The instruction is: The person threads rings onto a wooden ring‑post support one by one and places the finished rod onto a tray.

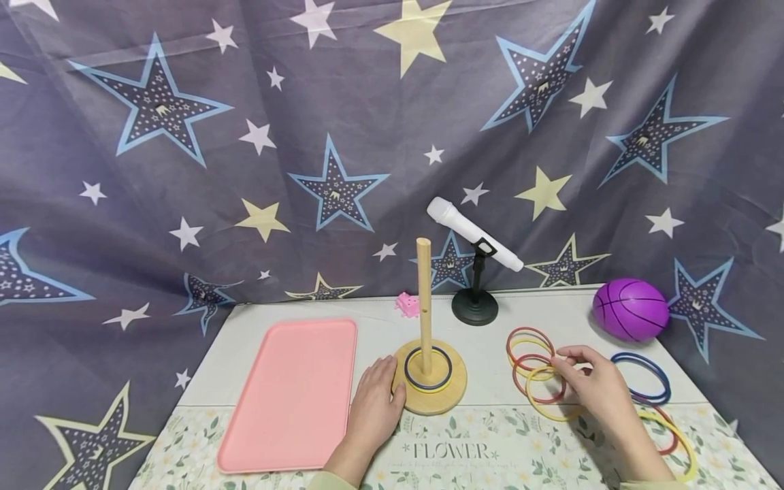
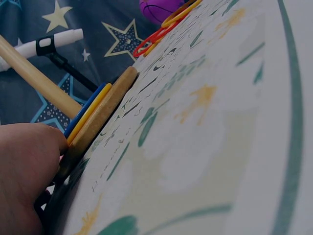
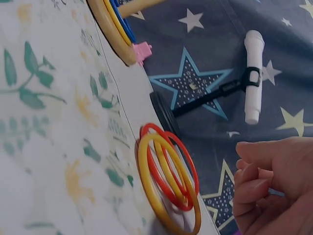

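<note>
My left hand rests beside the round wooden base of a ring-toss stand, its fingers along the base's left edge. A bare wooden post rises from that base. Around its foot lie a dark blue ring and a yellow ring, stacked flat. To the right, my right hand hovers by a loose pile of rings, thumb and index finger apart. Red rings and yellow rings overlap in this pile. In the right wrist view the nearest yellow ring stands clear of the fingers, which hold nothing.
A pink tray lies left of the stand. Behind are a small pink object, a white microphone on a black stand, and a purple ball. More blue rings, red and yellow rings lie beyond the right hand.
</note>
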The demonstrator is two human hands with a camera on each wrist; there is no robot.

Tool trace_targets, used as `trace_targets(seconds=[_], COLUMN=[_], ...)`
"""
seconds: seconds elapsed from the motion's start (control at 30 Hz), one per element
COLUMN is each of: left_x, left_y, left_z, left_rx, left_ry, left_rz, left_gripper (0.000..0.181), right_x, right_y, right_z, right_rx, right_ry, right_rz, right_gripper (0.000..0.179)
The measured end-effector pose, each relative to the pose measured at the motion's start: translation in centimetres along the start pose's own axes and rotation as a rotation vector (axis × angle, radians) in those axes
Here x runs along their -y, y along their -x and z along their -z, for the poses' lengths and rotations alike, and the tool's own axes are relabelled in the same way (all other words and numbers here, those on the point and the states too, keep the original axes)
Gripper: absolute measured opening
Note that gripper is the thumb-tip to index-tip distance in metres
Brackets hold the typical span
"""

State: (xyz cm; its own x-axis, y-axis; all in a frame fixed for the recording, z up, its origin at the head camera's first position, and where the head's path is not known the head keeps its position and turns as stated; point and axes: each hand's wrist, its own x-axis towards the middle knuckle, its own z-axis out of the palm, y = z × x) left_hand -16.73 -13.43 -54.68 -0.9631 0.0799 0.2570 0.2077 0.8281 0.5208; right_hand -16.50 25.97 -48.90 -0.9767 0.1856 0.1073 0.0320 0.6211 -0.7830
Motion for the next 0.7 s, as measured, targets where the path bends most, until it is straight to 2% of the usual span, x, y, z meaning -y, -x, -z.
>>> trace_targets(seconds=[0.2,0.53,0.7], left_x=[-0.1,-0.1,-0.1], left_y=[0.0,0.0,0.0], left_z=[0.0,-0.1,0.0], left_rx=[-0.002,-0.003,-0.004], left_ry=[-0.001,-0.001,-0.004], left_rz=[-0.001,0.0,0.002], left_gripper=[0.057,0.058,0.058], right_x=[-1.0,-2.2,-3.8], right_y=[-0.1,-0.2,-1.0], right_z=[0.4,0.5,0.1], right_rx=[0.02,0.069,0.074], right_ry=[-0.009,0.007,0.003], right_rz=[-0.047,-0.067,-0.075], right_gripper=[0.048,0.05,0.046])
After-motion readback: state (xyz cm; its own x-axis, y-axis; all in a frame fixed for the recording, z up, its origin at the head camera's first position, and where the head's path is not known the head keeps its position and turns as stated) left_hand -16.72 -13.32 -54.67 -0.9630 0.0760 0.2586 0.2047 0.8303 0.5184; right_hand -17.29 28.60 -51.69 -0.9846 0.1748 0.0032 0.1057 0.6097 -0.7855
